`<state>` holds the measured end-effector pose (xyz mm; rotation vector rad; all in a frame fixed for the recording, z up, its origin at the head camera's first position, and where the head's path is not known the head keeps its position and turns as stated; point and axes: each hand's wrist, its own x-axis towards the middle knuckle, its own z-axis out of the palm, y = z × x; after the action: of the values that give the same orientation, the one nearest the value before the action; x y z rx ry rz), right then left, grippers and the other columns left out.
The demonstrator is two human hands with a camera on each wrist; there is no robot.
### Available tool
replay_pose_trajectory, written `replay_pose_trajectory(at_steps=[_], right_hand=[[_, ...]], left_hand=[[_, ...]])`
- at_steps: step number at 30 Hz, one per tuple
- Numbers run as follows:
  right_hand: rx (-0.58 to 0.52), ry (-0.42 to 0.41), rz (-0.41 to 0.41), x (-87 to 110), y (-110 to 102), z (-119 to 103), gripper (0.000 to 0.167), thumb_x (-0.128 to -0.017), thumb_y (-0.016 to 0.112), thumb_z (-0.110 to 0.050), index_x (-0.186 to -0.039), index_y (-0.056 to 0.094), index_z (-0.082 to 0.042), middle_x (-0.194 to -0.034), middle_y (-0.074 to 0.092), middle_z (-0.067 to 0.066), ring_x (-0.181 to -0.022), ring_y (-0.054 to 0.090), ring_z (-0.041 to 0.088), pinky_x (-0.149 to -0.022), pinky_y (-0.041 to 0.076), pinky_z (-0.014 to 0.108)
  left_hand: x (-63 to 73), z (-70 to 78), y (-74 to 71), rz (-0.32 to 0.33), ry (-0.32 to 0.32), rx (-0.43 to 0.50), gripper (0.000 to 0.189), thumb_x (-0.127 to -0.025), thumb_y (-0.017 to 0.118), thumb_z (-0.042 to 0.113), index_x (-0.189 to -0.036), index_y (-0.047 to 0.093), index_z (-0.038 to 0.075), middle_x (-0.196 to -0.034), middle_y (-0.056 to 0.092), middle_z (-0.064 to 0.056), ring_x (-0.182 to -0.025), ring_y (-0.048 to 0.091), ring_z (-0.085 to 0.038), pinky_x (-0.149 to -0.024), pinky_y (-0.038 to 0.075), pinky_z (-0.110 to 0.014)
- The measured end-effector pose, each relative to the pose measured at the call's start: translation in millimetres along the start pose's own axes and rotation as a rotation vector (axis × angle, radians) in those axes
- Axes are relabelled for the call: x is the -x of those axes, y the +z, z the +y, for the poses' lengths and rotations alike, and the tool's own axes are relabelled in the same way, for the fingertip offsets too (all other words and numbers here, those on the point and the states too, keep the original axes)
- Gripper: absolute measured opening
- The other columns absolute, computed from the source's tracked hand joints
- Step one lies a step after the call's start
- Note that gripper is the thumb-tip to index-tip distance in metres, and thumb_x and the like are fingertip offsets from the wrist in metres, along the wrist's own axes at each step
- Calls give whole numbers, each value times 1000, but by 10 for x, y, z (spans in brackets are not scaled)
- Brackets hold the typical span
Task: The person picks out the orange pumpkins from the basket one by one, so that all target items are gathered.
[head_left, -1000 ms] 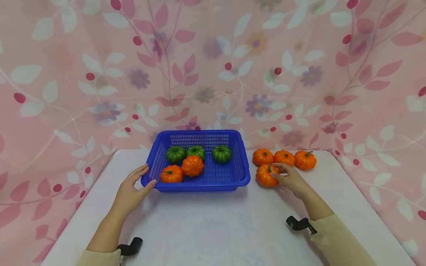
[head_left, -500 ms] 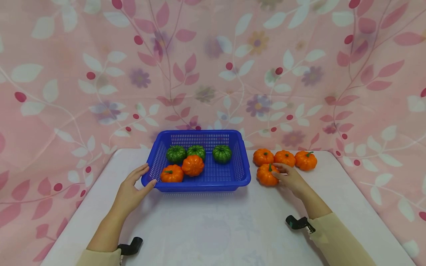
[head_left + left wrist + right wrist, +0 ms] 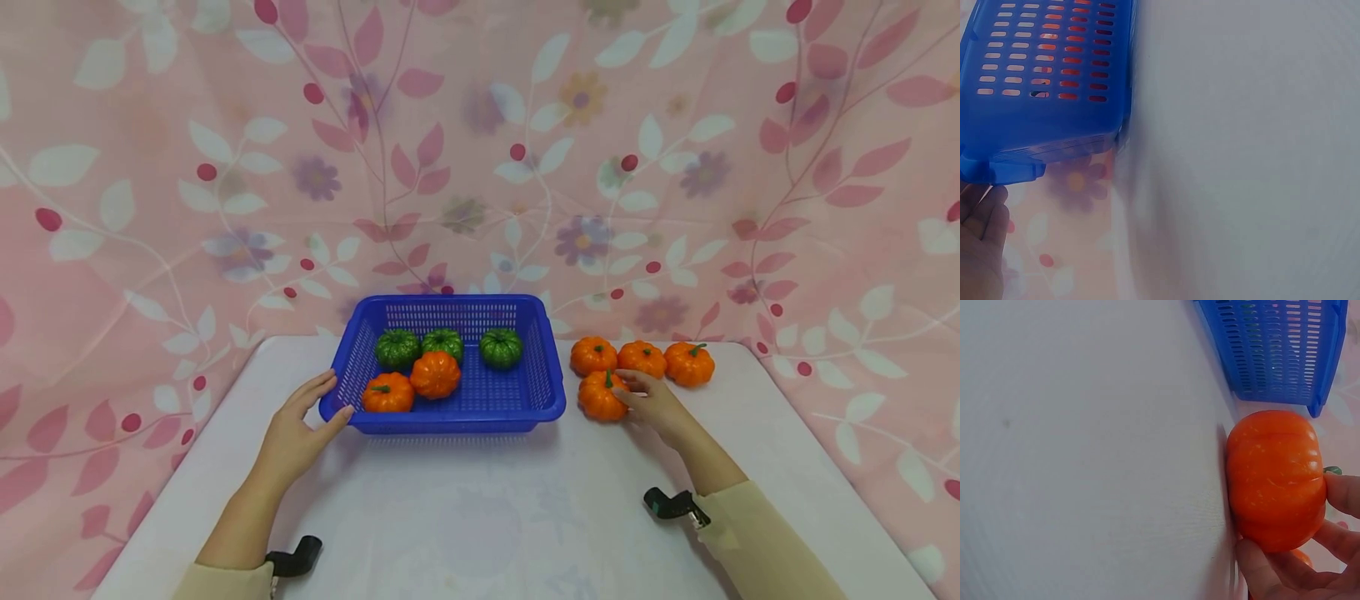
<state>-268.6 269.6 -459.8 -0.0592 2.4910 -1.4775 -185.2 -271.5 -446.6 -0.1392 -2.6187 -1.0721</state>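
Observation:
In the head view, a blue plastic basket (image 3: pixel 457 421) holds several small pumpkins. My left hand (image 3: pixel 294 435) is at its left end, fingers fairly straight with the tips right at the rim; in the left wrist view those fingertips (image 3: pixel 999 195) lie just under the rim. Right of the basket, my right hand (image 3: pixel 660 410) holds an orange pumpkin (image 3: pixel 602 397) by its right side. From the right wrist, the thumb and fingers curl about this ribbed pumpkin (image 3: pixel 1275 481), which sits on the white tabletop with its green stem partly showing.
Three more orange pumpkins, at left (image 3: pixel 592 355), middle (image 3: pixel 641 357) and right (image 3: pixel 690 364), stand in a row behind the held one. Inside the basket lie green pumpkins (image 3: pixel 500 347) and orange pumpkins (image 3: pixel 435 375). A pink floral cloth (image 3: pixel 480 167) hangs behind the white table (image 3: pixel 480 517).

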Motion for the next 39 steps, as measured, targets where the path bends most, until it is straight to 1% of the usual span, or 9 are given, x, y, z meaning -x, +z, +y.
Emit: replay_pose_trajectory(at_steps=[5, 9, 15, 20, 24, 28, 30, 33, 39], right_hand=[[17, 12, -2, 41, -38, -59, 58, -105, 54, -29, -152, 36, -1, -147, 38, 29, -125, 50, 43, -101, 51, 49], [44, -7, 33, 105, -118, -232, 59, -105, 54, -31, -151, 36, 1, -148, 40, 30, -126, 51, 44, -102, 49, 49], [37, -105, 40, 193, -199, -563, 55, -104, 55, -29, -148, 40, 1, -147, 44, 27, -128, 52, 44, -105, 44, 51], [38, -180, 34, 266, -149, -834, 52, -103, 57, -31, -147, 46, -4, -146, 46, 25, -126, 53, 44, -104, 46, 51], [30, -204, 30, 304, -25, -1107, 51, -102, 58, -35, -145, 50, -10, -146, 48, 19, -130, 50, 42, -107, 42, 58], [-2, -258, 24, 264, 141, -1331, 47, -102, 59, -33, -142, 53, -9, -144, 51, 17, -132, 49, 39, -108, 42, 57], [-21, -284, 17, 214, 241, -1412, 44, -102, 59, -30, -140, 55, -7, -142, 52, 18, -129, 51, 38, -102, 48, 52], [-30, -294, 9, 124, 422, -1514, 41, -102, 60, -28, -137, 57, -7, -139, 55, 16, -124, 56, 36, -98, 52, 48], [-65, -310, -51, -120, 880, -1635, 35, -102, 60, -22, -133, 60, -6, -134, 58, 15, -119, 60, 32, -100, 51, 48]], left_hand=[[4, -7, 10, 2, 3, -2, 68, -91, 73, 42, -144, 53, 3, -153, 46, -11, -142, 37, -41, -109, 33, -66], [7, 10, 7, 5, 7, 4, 67, -91, 74, 40, -143, 54, 3, -152, 46, -11, -141, 37, -41, -109, 32, -66], [14, 24, 7, 3, 2, 7, 67, -91, 74, 40, -143, 54, 3, -152, 46, -11, -142, 37, -41, -109, 33, -66], [26, 41, -7, 5, 3, 10, 66, -91, 74, 39, -143, 54, 3, -152, 46, -11, -142, 37, -41, -109, 32, -66], [24, 34, -4, 21, 21, 19, 65, -91, 75, 36, -142, 55, 1, -151, 48, -11, -141, 38, -41, -109, 32, -66], [3, 5, 27, 26, 31, 21, 64, -91, 75, 36, -141, 56, 2, -151, 49, -10, -140, 39, -39, -109, 34, -64], [-5, -3, 40, 27, 34, 21, 64, -91, 75, 36, -141, 56, 2, -150, 49, -10, -140, 40, -39, -109, 34, -64], [-5, -5, 43, 27, 28, 24, 64, -90, 75, 37, -141, 56, 3, -150, 49, -9, -141, 39, -39, -109, 34, -64], [7, -3, 26, 32, 24, 26, 64, -91, 75, 36, -141, 56, 1, -151, 49, -11, -140, 39, -41, -108, 33, -66]])
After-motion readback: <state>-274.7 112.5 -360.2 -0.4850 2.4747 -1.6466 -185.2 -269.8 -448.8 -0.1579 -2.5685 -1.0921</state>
